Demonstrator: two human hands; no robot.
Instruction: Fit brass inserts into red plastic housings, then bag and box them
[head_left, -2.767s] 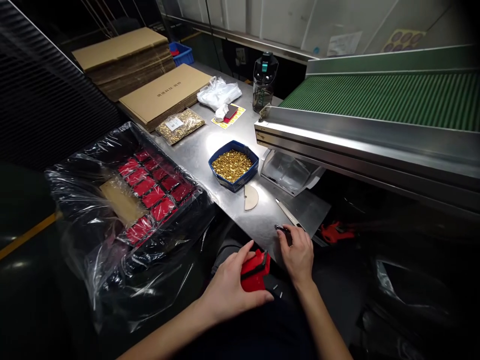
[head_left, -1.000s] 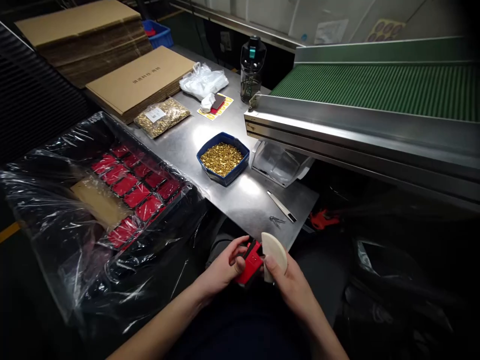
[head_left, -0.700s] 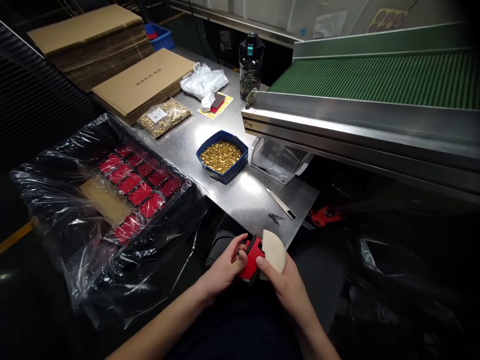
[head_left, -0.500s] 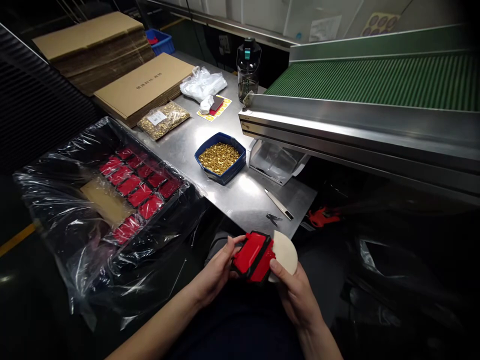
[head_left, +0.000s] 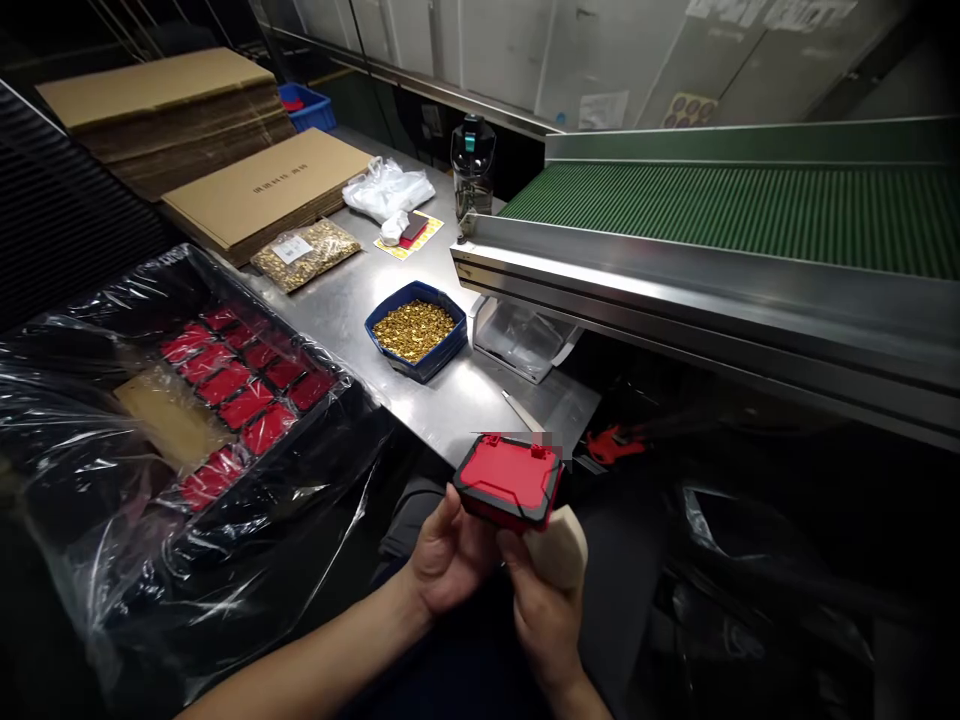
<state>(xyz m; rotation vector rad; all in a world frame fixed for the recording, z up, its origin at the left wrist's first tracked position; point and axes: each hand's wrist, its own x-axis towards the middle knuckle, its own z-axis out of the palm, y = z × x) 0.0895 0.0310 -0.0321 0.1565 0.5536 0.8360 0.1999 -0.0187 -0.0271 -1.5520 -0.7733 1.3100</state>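
Both my hands hold a red plastic part with a black rim [head_left: 510, 480] in front of me, its flat red face turned up. My left hand [head_left: 450, 550] grips it from below on the left with curled fingers. My right hand [head_left: 544, 610] supports its right underside and also clasps a beige half-round piece [head_left: 562, 545], which pokes out beneath the part.
A blue bowl of small brass pieces [head_left: 412, 330] sits on the steel table [head_left: 345, 300]. A plastic-lined black crate of red parts [head_left: 232, 385] stands at left. Behind are flat cartons [head_left: 262, 190], a bag of brass pieces [head_left: 304, 255], a bottle [head_left: 471, 165] and a green conveyor [head_left: 750, 205].
The beige piece was taken from the table into my right hand. The red part has been turned flat, face up, and lifted higher between both hands.
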